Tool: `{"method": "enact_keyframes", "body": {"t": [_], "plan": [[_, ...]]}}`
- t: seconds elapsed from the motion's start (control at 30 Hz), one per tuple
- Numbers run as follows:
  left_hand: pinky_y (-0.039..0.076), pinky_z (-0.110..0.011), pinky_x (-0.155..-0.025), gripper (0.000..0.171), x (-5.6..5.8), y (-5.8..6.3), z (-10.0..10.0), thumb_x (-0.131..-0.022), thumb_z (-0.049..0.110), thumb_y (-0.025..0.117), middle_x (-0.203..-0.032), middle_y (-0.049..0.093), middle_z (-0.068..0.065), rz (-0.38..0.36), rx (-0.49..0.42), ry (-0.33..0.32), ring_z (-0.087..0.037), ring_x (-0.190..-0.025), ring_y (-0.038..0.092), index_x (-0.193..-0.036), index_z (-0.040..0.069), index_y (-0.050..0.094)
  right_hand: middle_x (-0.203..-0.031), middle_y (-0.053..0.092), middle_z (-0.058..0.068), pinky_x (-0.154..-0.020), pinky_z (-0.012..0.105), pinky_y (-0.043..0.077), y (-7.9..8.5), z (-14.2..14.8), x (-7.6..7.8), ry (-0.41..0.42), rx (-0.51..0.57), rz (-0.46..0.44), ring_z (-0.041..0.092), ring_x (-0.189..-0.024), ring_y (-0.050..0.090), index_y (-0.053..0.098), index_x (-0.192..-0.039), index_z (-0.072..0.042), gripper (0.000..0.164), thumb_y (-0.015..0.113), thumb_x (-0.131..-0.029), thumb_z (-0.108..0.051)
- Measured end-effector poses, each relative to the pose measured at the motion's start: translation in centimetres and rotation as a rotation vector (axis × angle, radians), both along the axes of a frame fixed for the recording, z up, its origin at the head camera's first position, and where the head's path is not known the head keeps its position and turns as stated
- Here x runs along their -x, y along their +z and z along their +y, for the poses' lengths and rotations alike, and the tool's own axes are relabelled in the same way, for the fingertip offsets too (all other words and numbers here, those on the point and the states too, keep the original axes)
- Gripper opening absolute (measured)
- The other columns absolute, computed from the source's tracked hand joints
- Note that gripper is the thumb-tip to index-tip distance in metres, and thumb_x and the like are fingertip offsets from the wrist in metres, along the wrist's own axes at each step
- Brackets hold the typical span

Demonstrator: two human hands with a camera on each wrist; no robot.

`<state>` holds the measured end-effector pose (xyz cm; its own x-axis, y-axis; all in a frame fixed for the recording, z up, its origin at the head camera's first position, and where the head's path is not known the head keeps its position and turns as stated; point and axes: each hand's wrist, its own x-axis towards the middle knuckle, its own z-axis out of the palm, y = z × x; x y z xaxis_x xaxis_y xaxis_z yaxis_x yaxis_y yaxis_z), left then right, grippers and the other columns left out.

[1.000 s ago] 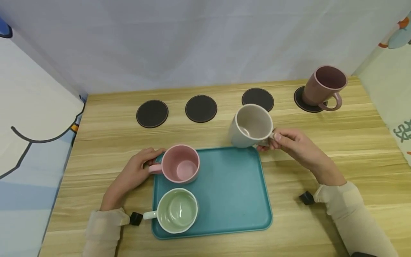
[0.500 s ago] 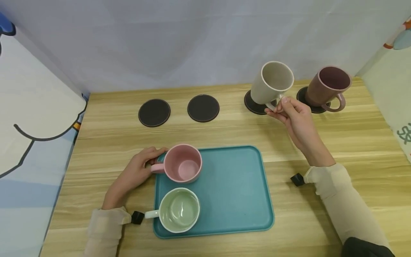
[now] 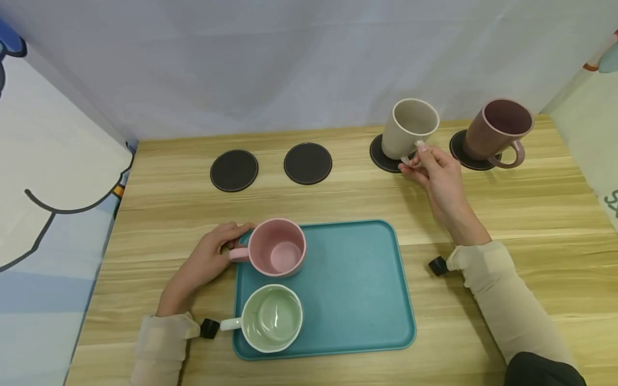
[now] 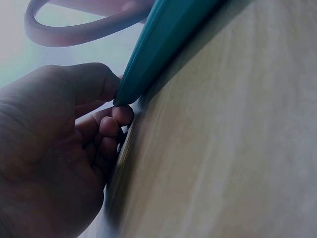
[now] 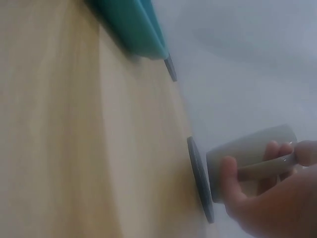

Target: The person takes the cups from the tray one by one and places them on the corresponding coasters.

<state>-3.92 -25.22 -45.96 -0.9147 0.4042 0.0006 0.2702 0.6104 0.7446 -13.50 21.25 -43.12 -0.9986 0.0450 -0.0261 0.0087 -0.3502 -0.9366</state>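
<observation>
A cylindrical cream mug (image 3: 397, 138) is gripped by the right hand (image 3: 444, 182) over a partly hidden, round black coaster (image 3: 377, 154); the rectangular teal tray (image 3: 359, 289) is seen pinched by the left hand (image 4: 54, 134) only in left wrist view.

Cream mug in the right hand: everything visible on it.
The cream mug is plain, faintly glossy and looks ceramic, with a round rim and one looped handle. It is roughly upright over the third black coaster from the left; contact is hard to confirm. The right hand grips the handle. Its inner bottom is hidden.
</observation>
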Motion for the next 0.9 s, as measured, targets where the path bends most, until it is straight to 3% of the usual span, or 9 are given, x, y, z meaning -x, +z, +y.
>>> {"method": "enact_keyframes", "body": {"t": [0.43, 0.9], "plan": [[0.039, -0.025, -0.074, 0.055, 0.0, -0.2, -0.1, -0.089, -0.011, 0.065, -0.088, 0.057, 0.0, 0.014, -0.006, 0.0, -0.011, -0.083, 0.046, -0.142, 0.004, 0.064, -0.099, 0.063, 0.012, -0.083, 0.025, 0.061, 0.2, -0.7, -0.4, -0.054, -0.149, -0.082, 0.016, -0.088, 0.077, 0.064, -0.084, 0.0, 0.036, 0.068, -0.101, -0.032], [0.039, -0.025, -0.075, 0.054, -0.1, 0.1, 0.0, -0.09, -0.009, 0.065, -0.09, 0.058, -0.001, -0.001, -0.003, 0.005, -0.012, -0.085, 0.047, -0.143, 0.004, 0.063, -0.088, 0.071, 0.007, -0.076, 0.025, 0.062, 0.8, -1.2, -0.7, -0.114, -0.191, -0.131, 0.015, -0.079, 0.077, 0.066, -0.079, 0.0, 0.04, 0.069, -0.1, -0.034]]}}
